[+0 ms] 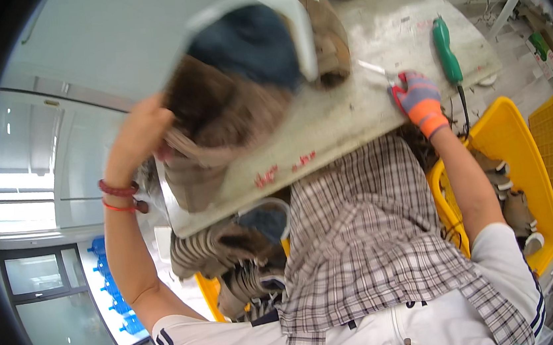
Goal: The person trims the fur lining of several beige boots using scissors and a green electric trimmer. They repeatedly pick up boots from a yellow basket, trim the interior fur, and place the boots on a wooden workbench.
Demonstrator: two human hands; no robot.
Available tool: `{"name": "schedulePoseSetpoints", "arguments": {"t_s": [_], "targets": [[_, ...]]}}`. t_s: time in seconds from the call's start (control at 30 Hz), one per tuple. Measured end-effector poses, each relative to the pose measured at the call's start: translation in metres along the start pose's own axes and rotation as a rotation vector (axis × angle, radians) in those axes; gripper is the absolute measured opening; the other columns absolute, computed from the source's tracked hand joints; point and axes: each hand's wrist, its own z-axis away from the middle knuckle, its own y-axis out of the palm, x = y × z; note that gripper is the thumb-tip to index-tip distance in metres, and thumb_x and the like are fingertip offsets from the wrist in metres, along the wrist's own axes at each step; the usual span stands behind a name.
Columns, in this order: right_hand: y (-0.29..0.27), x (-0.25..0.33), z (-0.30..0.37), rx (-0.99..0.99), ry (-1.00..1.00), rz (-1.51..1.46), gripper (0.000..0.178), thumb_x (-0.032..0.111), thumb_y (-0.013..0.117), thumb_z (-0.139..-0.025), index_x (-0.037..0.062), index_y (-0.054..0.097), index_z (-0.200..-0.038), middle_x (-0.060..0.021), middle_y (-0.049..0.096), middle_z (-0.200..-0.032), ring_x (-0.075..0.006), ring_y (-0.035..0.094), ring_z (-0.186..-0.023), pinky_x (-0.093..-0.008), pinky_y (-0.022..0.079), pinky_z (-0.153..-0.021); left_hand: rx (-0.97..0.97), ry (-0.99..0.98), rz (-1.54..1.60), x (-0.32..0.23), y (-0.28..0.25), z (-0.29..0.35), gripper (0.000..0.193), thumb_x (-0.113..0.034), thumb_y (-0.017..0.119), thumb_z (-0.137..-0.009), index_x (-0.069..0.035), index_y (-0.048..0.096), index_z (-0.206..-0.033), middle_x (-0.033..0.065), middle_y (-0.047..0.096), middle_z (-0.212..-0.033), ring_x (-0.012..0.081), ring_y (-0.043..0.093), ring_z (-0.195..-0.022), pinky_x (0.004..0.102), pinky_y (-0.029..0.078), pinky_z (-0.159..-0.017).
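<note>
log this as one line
left hand: holding brown-blue shoe | gloved right hand: holding slim pale tool | green corded tool: on pale table

Wide head-height fisheye view, downward over the nearby worktable [358, 107]

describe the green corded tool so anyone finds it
Find the pale, worn worktable. On it, right of the gloved, orange-cuffed right hand, lies a long green handheld tool. Its thick body and black cord set it apart from the slender pale tool at that hand.
</note>
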Motion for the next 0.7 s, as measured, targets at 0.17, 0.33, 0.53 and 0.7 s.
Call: {"name": "schedulePoseSetpoints", "arguments": {"t_s": [0.17, 0.33, 0.53, 0.7], "targets": [[-0.015, 0.005, 0.01, 0.146, 0.181, -0.073, 0.043, 0.039, 0.064, -0.079, 0.0087, 0.061, -0.109, -0.013, 0.065, -0.099, -0.0316, 0.061, -0.089, -0.0369, 0.049, -0.078, 0.587, 0.035, -0.227, 0.036, 0.13, 0.045, 0.014, -0.009, 0.045, -0.076, 0.002, 0.051, -0.081, 0.0158, 0.056, -0.055, 0.0268, 0.058, -0.042, 0.0364, 0.048, -0.047], [-0.041, 0.036, 0.063, 0.047, -0.017, -0.116, 0.038, 0.033, 0.067, -0.079, 0.0054, 0.059, -0.105, -0.0097, 0.059, -0.069, -0.0261, 0.056, -0.061, -0.0348, 0.044, -0.058, 0.56, 0.05, -0.066, 0.06, 0.189, 0.066, 0.023, -0.02, 0.05, -0.083, 0.001, 0.056, -0.087, 0.0157, 0.059, -0.065, 0.0207, 0.06, -0.056, 0.0332, 0.047, -0.055], [-0.056, 0.102, 0.13, 0.35, -0.467, -0.238, 0.029, 0.02, 0.073, -0.064, 0.0092, 0.059, -0.088, -0.0107, 0.061, -0.087, -0.0293, 0.058, -0.082, -0.0381, 0.047, -0.072, 0.137, -0.194, 1.139, 0.169, 0.257, 0.113, 0.035, -0.031, 0.048, -0.093, -0.001, 0.06, -0.107, 0.0046, 0.063, -0.106, 0.0159, 0.056, -0.093, 0.0288, 0.043, -0.083], [-0.045, 0.112, 0.139, 0.413, -0.579, -0.209, 0.03, 0.033, 0.071, -0.068, 0.0132, 0.06, -0.087, -0.0072, 0.059, -0.077, -0.0246, 0.058, -0.076, -0.0363, 0.043, -0.067, -0.127, -0.359, 1.743, 0.165, 0.298, 0.149, 0.04, -0.011, 0.041, -0.09, -0.001, 0.047, -0.128, 0.0082, 0.058, -0.117, 0.0202, 0.056, -0.104, 0.0323, 0.045, -0.088]]}}
